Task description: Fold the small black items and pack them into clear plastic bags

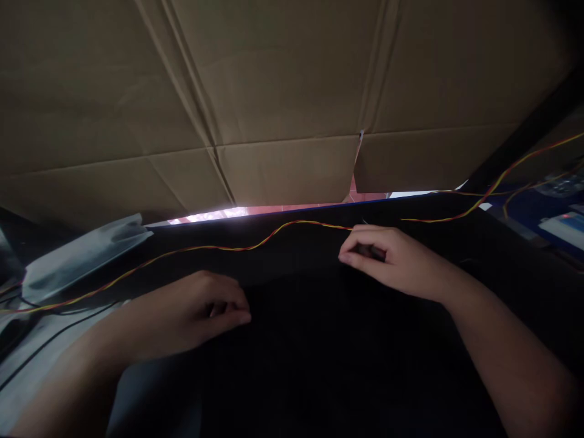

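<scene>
My left hand (205, 313) is closed, its thumb pressed toward the curled fingers, low over a black surface (292, 340). Farther forward and to the right, my right hand (378, 255) is closed too, thumb and forefinger tips together with a gap inside the curl. Both hands are against very dark material, perhaps cloth, and what their fingertips hold, if anything, is hidden in the dark. A twisted red and yellow wire (292, 225) runs across behind both hands and passes behind the right one.
A creased cardboard sheet (283, 91) stands upright at the back, with a slit on its right. A translucent plastic bag (86, 258) lies at left, near thin black cables (59, 331). A dark slanted bar (524, 134) and a blue-and-white object (566, 228) are at right.
</scene>
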A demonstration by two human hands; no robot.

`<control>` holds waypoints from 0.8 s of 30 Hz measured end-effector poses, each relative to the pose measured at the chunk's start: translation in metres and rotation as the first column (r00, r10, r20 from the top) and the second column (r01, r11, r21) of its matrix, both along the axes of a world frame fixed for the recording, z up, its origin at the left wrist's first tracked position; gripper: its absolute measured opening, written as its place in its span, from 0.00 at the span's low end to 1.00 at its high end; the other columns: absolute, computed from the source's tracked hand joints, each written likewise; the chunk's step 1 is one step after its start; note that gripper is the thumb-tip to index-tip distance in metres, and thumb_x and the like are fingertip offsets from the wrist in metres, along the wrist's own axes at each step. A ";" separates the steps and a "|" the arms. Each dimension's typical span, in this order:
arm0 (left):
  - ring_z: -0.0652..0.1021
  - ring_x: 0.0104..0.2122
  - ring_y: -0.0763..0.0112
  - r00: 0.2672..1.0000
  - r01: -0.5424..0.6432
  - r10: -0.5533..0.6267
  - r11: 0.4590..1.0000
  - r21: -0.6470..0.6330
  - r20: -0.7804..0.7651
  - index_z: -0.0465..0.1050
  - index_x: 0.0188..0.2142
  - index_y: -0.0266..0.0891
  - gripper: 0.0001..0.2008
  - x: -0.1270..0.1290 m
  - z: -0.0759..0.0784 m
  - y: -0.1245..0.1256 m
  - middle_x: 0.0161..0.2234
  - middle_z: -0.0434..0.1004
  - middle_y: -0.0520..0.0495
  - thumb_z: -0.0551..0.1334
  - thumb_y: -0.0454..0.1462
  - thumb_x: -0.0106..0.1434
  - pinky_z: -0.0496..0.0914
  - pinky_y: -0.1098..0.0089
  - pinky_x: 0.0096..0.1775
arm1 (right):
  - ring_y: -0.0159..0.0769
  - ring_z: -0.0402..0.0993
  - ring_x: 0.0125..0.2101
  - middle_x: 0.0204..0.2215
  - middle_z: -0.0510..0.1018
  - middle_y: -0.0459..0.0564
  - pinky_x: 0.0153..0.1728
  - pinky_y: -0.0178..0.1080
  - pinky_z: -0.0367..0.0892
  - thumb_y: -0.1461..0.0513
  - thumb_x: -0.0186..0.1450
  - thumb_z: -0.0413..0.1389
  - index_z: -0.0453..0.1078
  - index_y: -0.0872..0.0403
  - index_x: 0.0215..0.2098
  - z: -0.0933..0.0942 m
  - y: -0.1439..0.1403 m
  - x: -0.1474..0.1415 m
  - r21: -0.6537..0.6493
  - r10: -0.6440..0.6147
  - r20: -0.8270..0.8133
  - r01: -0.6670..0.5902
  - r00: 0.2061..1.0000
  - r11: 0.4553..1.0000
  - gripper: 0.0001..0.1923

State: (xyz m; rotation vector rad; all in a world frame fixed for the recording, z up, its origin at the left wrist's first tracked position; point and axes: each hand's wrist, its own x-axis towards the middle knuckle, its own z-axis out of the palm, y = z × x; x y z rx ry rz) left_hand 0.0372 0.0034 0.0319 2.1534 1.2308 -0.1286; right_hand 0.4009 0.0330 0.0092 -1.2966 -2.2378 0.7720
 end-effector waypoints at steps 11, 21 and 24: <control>0.79 0.30 0.63 0.969 -0.111 0.133 0.988 0.111 -0.208 0.74 0.30 0.44 0.19 -0.017 -0.020 0.010 0.30 0.81 0.49 0.58 0.52 0.71 0.66 0.66 0.31 | 0.44 0.80 0.37 0.42 0.82 0.50 0.33 0.41 0.72 0.45 0.67 0.65 0.80 0.46 0.41 -0.005 0.005 0.037 -0.069 -0.064 0.353 0.094 0.933 0.993 0.15; 0.79 0.28 0.61 0.966 -0.135 0.164 0.979 0.152 -0.199 0.75 0.28 0.45 0.19 -0.026 -0.020 0.014 0.29 0.81 0.48 0.60 0.53 0.70 0.66 0.65 0.29 | 0.51 0.76 0.50 0.48 0.79 0.49 0.47 0.51 0.75 0.60 0.67 0.65 0.80 0.42 0.42 -0.005 -0.001 0.037 0.015 0.056 0.364 -0.066 0.930 0.998 0.06; 0.79 0.28 0.62 0.968 -0.136 0.165 0.979 0.154 -0.191 0.75 0.29 0.45 0.18 -0.026 -0.020 0.014 0.29 0.81 0.48 0.60 0.51 0.70 0.66 0.65 0.30 | 0.48 0.77 0.47 0.45 0.81 0.49 0.47 0.50 0.74 0.60 0.70 0.61 0.80 0.44 0.39 0.000 0.001 0.033 0.084 0.034 0.345 -0.067 0.938 0.994 0.05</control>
